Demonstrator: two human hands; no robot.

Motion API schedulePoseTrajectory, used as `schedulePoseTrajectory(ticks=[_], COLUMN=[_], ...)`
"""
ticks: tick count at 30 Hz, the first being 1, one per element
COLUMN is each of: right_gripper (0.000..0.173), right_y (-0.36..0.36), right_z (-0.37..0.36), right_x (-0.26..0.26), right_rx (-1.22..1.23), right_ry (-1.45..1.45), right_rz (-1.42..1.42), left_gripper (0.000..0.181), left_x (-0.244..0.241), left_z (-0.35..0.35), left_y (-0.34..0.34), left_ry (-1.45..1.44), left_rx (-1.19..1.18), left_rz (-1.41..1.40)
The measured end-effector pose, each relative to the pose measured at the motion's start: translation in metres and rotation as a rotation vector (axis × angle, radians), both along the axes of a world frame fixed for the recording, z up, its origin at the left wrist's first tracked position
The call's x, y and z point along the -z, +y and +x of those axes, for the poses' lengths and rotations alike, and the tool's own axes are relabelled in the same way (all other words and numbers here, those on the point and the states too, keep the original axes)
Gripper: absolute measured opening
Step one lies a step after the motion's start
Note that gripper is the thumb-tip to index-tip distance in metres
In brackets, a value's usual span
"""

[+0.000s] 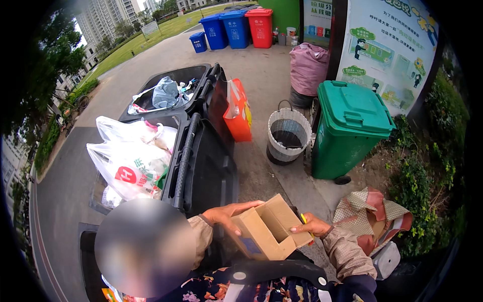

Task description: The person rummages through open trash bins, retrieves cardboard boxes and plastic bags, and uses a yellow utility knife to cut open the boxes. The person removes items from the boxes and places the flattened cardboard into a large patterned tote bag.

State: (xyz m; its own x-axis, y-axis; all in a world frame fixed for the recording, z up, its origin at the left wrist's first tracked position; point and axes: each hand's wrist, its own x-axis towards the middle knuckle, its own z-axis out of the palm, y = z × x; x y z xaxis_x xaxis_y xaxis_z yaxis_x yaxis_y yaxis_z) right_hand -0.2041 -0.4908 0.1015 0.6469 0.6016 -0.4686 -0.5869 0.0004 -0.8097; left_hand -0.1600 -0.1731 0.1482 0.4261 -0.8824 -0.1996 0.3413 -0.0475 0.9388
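An open cardboard box is held tilted in front of my body, its inside facing up. My left hand grips its left side, thumb on the near face and fingers over the far edge. My right hand pinches the right-hand flap with the thumb on top. Against that same hand lies a thin yellow tool, mostly hidden, so its kind cannot be told. A dark blue patch marks the box's near face. Brown checked sleeves cover both forearms; a blurred patch hides part of the left one.
Black wheeled bins stand at left, one heaped with white plastic bags. An orange-red bag hangs behind them. A woven basket and green wheeled bin stand ahead right. A checked sack lies beside shrubs.
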Motion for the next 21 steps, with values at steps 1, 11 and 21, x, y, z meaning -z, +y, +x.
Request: schedulePoseTrajectory(ticks=[1,11,21], right_gripper=[0.029,0.021,0.018], right_y=[0.001,0.077,-0.039], right_z=[-0.002,-0.037,-0.096], right_x=[0.002,0.02,-0.055], right_rx=[0.106,0.642,-0.345], right_ry=[-0.072,-0.294,-1.196], right_rz=[-0.042,-0.188,-1.1], left_gripper=[0.11,0.057,0.06], left_x=[0.002,0.083,0.049], left_z=[0.003,-0.012,-0.062], left_y=[-0.003,-0.083,-0.089], left_ry=[-0.054,-1.153,-1.316], left_rx=[0.004,-0.829,-0.281], left_rz=[0.024,0.714,0.357])
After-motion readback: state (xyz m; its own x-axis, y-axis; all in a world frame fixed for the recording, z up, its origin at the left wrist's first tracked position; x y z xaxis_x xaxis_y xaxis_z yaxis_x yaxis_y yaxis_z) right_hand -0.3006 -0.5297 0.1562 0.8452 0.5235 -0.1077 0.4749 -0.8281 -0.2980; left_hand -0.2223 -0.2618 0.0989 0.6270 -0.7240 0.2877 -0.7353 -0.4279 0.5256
